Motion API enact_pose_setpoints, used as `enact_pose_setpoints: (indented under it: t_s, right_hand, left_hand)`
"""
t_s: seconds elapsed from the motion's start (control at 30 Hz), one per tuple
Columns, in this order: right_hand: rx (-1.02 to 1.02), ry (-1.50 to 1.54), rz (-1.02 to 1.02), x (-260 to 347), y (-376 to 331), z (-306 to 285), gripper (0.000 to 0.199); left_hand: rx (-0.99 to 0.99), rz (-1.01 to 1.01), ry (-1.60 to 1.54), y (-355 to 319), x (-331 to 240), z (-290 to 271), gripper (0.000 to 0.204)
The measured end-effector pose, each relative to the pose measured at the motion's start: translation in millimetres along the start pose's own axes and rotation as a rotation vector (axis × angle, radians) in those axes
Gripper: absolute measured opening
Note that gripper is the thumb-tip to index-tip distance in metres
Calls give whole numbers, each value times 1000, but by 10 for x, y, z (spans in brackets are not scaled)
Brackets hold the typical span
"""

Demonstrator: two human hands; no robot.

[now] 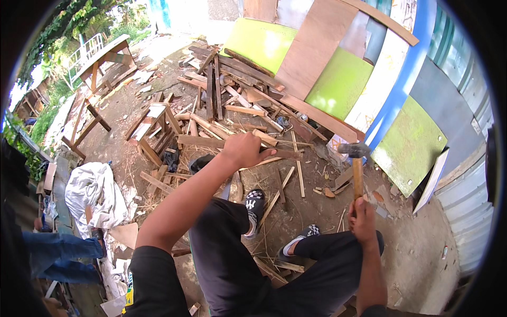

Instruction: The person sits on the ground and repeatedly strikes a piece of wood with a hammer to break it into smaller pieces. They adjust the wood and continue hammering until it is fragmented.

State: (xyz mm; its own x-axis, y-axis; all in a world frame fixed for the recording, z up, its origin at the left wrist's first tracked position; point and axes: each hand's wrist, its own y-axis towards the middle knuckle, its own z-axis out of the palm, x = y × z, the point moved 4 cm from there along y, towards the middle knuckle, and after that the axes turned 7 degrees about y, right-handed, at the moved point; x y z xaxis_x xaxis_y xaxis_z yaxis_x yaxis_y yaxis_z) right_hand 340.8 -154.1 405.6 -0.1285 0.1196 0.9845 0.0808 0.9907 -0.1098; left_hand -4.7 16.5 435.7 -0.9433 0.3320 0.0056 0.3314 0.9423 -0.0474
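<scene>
1. the work looks only partway along: one plank (206, 141) is in hand, while the heap of scrap timber (244, 110) beyond it lies loose and unsorted.
2. the left grip (244, 151) is wrapped over the plank near its middle; the plank lies crosswise in front of the knees, both ends sticking out past the hand.
3. the right grip (363, 219) is closed round the handle of the hammer (358, 177), head up, well apart from the plank.
4. whether nails remain in the plank is too small to make out.
5. the plank is flat, narrow, brown and rough; the hammer pairs a pale wooden handle with a dark, blocky head.
6. around them: splintery offcuts, crumpled white cloth (95, 190), a smooth lime-green panel (411, 145) and ribbed corrugated metal (470, 222).
</scene>
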Motion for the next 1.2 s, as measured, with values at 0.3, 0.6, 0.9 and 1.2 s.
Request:
enact_pose_setpoints:
  t_s: [0.3, 0.6, 0.9, 1.2]
  right_hand:
    - [27, -127, -125, 346, 1005, -216, 54]
    - [167, 47, 282, -1519, 2505, 361, 56]
    - [336, -26, 452, -3032, 3055, 1077, 47]
    - [305, 27, 570, -3614, 2535, 1412, 38]
  left_hand:
    - [336, 5, -113, 815, 587, 1876, 80]
    - [665, 49, -47, 1401, 798, 4051, 86]
    - [528, -116, -265, 1247, 983, 4695, 75]
    - [242, -81, -223, 1136, 944, 4813, 73]
